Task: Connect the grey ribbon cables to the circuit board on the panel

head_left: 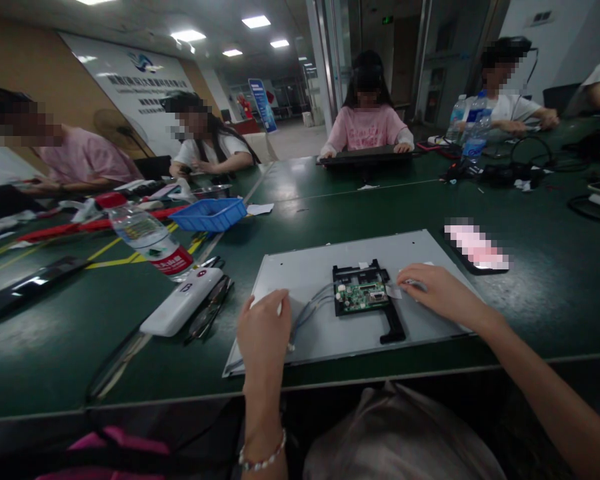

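A flat grey metal panel (420, 250) lies on the dark green table in front of me. A small green circuit board (363, 295) sits in a black frame near the panel's middle, with thin grey wires (314, 302) running off to the left. My left hand (264, 330) rests on the panel's left part beside the wires, fingers curled and holding something small and white that I cannot make out. My right hand (440, 293) lies just right of the board, fingertips pinched at a small white tab (393, 291) by the board's edge.
A white power bank (181, 301), glasses (211, 312) and a tilted water bottle (147, 240) lie to the left, behind them a blue tray (209, 215). A phone (475, 248) lies to the right. Other people sit at the far side with a keyboard, bottles and cables.
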Tool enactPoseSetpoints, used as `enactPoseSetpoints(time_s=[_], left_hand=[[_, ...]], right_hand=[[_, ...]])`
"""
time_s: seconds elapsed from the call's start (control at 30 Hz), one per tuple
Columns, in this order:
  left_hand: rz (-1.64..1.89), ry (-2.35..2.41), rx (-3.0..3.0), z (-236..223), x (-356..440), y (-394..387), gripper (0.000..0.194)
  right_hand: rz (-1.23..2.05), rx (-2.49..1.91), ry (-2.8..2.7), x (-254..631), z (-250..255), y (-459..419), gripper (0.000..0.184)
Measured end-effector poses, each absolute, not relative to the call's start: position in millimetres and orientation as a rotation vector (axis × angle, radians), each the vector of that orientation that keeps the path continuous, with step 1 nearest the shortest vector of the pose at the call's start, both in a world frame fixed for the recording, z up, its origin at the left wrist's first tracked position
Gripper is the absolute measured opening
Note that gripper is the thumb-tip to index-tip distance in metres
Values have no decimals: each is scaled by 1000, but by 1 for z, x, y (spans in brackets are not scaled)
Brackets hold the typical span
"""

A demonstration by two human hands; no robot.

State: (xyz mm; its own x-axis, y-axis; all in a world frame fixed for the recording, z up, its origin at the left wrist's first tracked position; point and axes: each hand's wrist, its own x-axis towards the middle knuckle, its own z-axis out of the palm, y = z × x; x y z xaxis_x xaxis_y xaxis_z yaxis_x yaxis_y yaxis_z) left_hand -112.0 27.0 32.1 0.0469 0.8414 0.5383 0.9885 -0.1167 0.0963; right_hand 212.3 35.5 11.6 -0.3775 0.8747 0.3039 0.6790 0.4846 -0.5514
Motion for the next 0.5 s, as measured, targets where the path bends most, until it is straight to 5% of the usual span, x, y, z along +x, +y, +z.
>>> enactPoseSetpoints(time_s=[0.5], left_hand=[[-810,-1825,-2208,24,-91,-13,26]], right_hand=[[324,-1326,-2143,215,8,37,21]])
